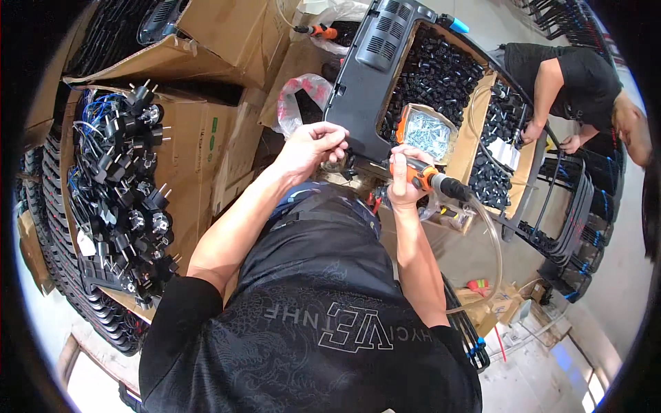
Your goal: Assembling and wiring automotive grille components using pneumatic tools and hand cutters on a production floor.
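Observation:
My right hand (405,180) is wrapped round an orange and black air screwdriver (421,175), whose clear hose runs off to the right and down. The tool's tip points left, toward my other hand. With its thumb and fingers pinched together, my left hand (313,153) is raised near the corner of a black plastic housing (354,103) with vent slots. Whatever is in that pinch is too small to make out. Just beyond my right hand, an open box of silver screws (428,135) lies on a heap of small black plastic parts (434,76).
Left, a cardboard box (196,151) stands beside many black power plugs (127,186) with cords. A co-worker's hand (531,132) reaches into another parts box (490,182) at right. Black frames (575,213) are stacked at far right. A second orange tool (322,32) lies at the back.

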`<action>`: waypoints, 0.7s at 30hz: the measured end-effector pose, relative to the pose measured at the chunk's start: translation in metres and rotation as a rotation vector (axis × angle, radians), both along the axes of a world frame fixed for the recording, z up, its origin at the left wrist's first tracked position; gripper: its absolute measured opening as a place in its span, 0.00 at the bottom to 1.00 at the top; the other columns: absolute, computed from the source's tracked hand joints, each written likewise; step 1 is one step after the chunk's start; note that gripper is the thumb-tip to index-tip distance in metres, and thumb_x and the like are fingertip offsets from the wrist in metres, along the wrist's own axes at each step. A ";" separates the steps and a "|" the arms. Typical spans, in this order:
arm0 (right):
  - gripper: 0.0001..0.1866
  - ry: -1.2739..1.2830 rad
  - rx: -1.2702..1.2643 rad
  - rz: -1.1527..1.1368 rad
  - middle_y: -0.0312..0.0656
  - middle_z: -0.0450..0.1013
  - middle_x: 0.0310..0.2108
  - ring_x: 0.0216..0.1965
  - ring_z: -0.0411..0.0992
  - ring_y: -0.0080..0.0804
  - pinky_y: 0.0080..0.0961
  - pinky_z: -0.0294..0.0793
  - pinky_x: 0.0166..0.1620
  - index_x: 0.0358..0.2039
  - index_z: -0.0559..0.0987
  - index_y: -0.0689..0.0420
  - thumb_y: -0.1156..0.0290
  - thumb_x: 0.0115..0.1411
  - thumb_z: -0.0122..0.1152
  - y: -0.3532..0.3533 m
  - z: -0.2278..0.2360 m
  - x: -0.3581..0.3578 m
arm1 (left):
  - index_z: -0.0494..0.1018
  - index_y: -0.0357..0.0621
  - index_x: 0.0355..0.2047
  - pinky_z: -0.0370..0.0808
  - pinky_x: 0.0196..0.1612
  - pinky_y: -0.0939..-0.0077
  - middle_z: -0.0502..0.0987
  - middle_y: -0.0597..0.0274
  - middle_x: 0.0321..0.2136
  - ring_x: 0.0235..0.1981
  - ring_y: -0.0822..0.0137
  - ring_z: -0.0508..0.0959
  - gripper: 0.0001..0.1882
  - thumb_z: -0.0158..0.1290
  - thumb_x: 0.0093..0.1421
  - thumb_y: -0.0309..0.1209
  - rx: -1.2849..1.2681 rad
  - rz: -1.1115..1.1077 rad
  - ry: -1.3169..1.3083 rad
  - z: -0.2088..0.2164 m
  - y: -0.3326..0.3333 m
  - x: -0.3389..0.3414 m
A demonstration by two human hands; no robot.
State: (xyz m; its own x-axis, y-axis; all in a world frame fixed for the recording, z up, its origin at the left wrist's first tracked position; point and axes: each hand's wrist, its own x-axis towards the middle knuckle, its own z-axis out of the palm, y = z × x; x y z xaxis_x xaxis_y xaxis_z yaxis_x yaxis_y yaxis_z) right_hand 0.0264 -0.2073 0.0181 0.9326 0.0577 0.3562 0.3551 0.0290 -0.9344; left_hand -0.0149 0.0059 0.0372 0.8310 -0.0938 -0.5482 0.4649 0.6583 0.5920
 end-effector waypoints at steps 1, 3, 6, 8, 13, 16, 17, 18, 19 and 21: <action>0.13 -0.001 0.002 -0.004 0.47 0.73 0.30 0.28 0.71 0.28 0.26 0.73 0.35 0.39 0.68 0.59 0.80 0.57 0.61 -0.001 -0.001 0.000 | 0.76 0.39 0.39 0.73 0.29 0.84 0.79 0.65 0.27 0.25 0.75 0.77 0.09 0.57 0.63 0.31 0.002 -0.004 -0.001 0.000 0.000 -0.001; 0.13 -0.016 -0.023 0.013 0.48 0.73 0.31 0.28 0.71 0.28 0.25 0.73 0.35 0.40 0.68 0.60 0.80 0.57 0.61 -0.002 -0.001 0.002 | 0.76 0.39 0.39 0.74 0.31 0.84 0.79 0.64 0.29 0.26 0.75 0.77 0.08 0.57 0.63 0.30 -0.008 -0.034 0.021 -0.004 -0.002 -0.004; 0.12 -0.025 -0.024 0.024 0.48 0.74 0.31 0.28 0.71 0.27 0.25 0.74 0.35 0.40 0.68 0.61 0.80 0.57 0.61 -0.006 -0.004 0.003 | 0.76 0.39 0.40 0.75 0.31 0.84 0.79 0.64 0.29 0.27 0.75 0.78 0.08 0.57 0.62 0.29 -0.016 -0.058 0.048 -0.009 -0.003 -0.006; 0.12 -0.025 -0.007 0.033 0.49 0.74 0.32 0.28 0.71 0.27 0.26 0.74 0.35 0.40 0.69 0.61 0.80 0.57 0.61 -0.007 -0.005 0.002 | 0.76 0.39 0.40 0.75 0.31 0.84 0.79 0.63 0.30 0.27 0.75 0.78 0.08 0.58 0.62 0.29 -0.024 -0.071 0.082 -0.013 -0.004 -0.007; 0.12 -0.023 0.009 0.048 0.48 0.74 0.32 0.28 0.71 0.28 0.26 0.74 0.35 0.40 0.69 0.62 0.80 0.57 0.60 -0.002 0.007 -0.001 | 0.76 0.39 0.41 0.75 0.31 0.84 0.80 0.62 0.30 0.28 0.74 0.78 0.09 0.58 0.62 0.29 -0.050 -0.046 0.073 -0.017 -0.004 -0.011; 0.10 0.097 -0.177 0.038 0.47 0.75 0.33 0.29 0.72 0.30 0.27 0.74 0.35 0.40 0.70 0.61 0.80 0.58 0.58 -0.007 0.029 -0.002 | 0.76 0.38 0.41 0.76 0.32 0.83 0.80 0.62 0.31 0.28 0.74 0.78 0.09 0.57 0.62 0.28 -0.020 -0.087 0.046 -0.010 -0.002 -0.014; 0.10 0.093 -0.174 0.043 0.47 0.75 0.33 0.29 0.72 0.30 0.27 0.74 0.35 0.40 0.70 0.61 0.80 0.58 0.58 -0.007 0.037 -0.004 | 0.76 0.38 0.41 0.76 0.32 0.83 0.80 0.62 0.31 0.28 0.74 0.78 0.09 0.57 0.62 0.28 -0.017 -0.082 0.043 -0.008 -0.003 -0.014; 0.08 0.113 0.052 0.024 0.46 0.74 0.33 0.29 0.72 0.30 0.28 0.74 0.36 0.40 0.71 0.60 0.77 0.60 0.57 -0.003 0.050 -0.008 | 0.76 0.38 0.41 0.76 0.33 0.83 0.80 0.62 0.31 0.29 0.74 0.78 0.09 0.57 0.62 0.28 -0.032 -0.105 0.037 -0.005 -0.005 -0.015; 0.07 0.136 0.280 0.004 0.45 0.74 0.33 0.29 0.71 0.30 0.29 0.73 0.36 0.40 0.71 0.59 0.74 0.62 0.56 0.000 0.063 -0.012 | 0.76 0.38 0.41 0.77 0.34 0.83 0.80 0.61 0.32 0.30 0.74 0.78 0.09 0.57 0.62 0.28 -0.045 -0.129 0.035 -0.002 -0.007 -0.017; 0.07 0.112 0.401 0.072 0.45 0.74 0.33 0.29 0.70 0.29 0.31 0.72 0.37 0.40 0.72 0.58 0.70 0.63 0.54 0.004 0.096 -0.018 | 0.76 0.37 0.41 0.77 0.34 0.83 0.80 0.61 0.32 0.30 0.74 0.78 0.10 0.57 0.62 0.28 -0.058 -0.157 0.033 0.000 -0.010 -0.023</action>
